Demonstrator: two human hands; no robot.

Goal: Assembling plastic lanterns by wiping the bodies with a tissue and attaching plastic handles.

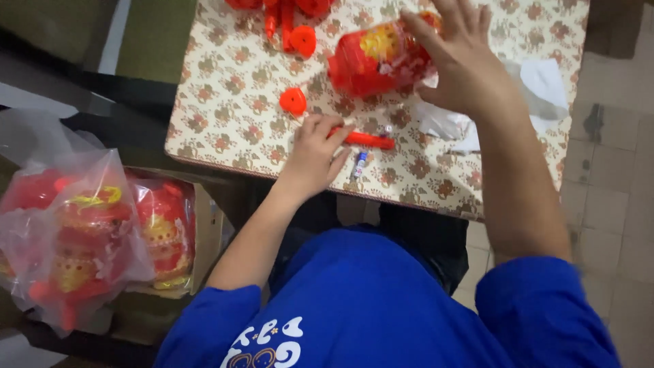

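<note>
At the far left, a clear plastic bag (71,232) full of red and gold lanterns bulges beside an open cardboard box (204,232) holding another bagged one; both sit low, beside the table, on a dark surface. The table (225,116) wears a cream cloth printed with small brownish flowers, and its near edge runs across the person's lap. A loose red disc (293,101) lies on the cloth just above the left hand (315,153), whose fingers are curled around a red stick (364,140) lying flat on the table. A small glue tube (360,163) lies just below the stick. Further right, the right hand (466,61), fingers spread, presses on a red lantern (375,61) wrapped in clear film. White paper scraps (545,85) lie beyond it. Grey floor tiles (613,177) show at the right edge.
</note>
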